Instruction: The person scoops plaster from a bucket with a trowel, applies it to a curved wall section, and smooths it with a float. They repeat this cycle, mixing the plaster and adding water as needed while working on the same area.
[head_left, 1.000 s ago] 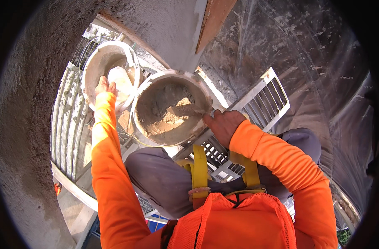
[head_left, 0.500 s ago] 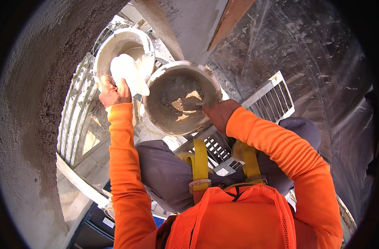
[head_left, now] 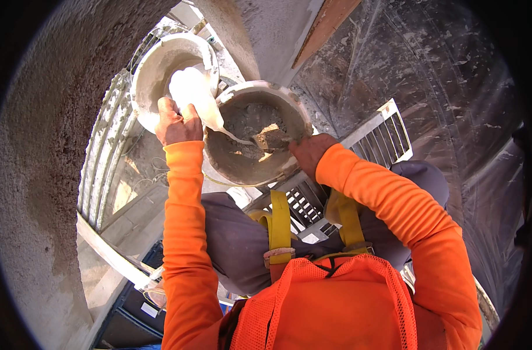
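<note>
Clamped around a tilted white bottle point(head_left: 191, 96), the left hand point(head_left: 175, 123) pours into the mortar bucket point(head_left: 255, 140) at upper centre; the right hand point(head_left: 308, 153) closes on a trowel point(head_left: 271, 140) inside. Overtilting could flood the mix, I judge.

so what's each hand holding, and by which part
The left hand holds a white bottle around its lower body, tipped over the mortar bucket. The right hand is at that bucket's rim; its exact grip cannot be told.
</note>
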